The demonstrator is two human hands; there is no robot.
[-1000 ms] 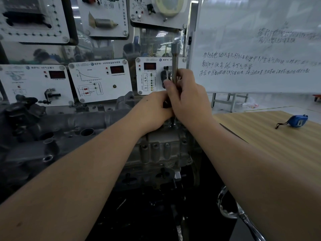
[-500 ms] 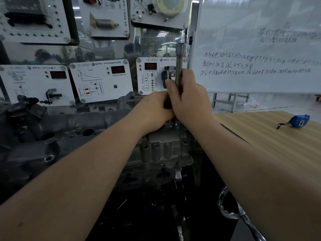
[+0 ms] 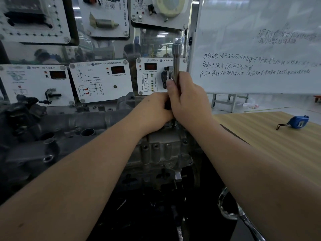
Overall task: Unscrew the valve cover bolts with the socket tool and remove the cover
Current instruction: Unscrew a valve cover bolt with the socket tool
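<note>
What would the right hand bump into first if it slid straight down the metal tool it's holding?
Probably the engine: the right hand wraps the upright socket tool, whose lower end meets the metal just below. The left hand touches it alongside.

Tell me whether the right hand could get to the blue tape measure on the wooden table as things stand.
Probably yes, but not freely: the right hand grips the socket tool and must let go first. The wooden table between it and the blue tape measure looks bare.

We are in an automotive training workshop. Sensor demonstration panels (image 3: 101,80) line the far wall above a bare engine (image 3: 161,150), and a handwritten whiteboard (image 3: 260,49) stands right.
</note>
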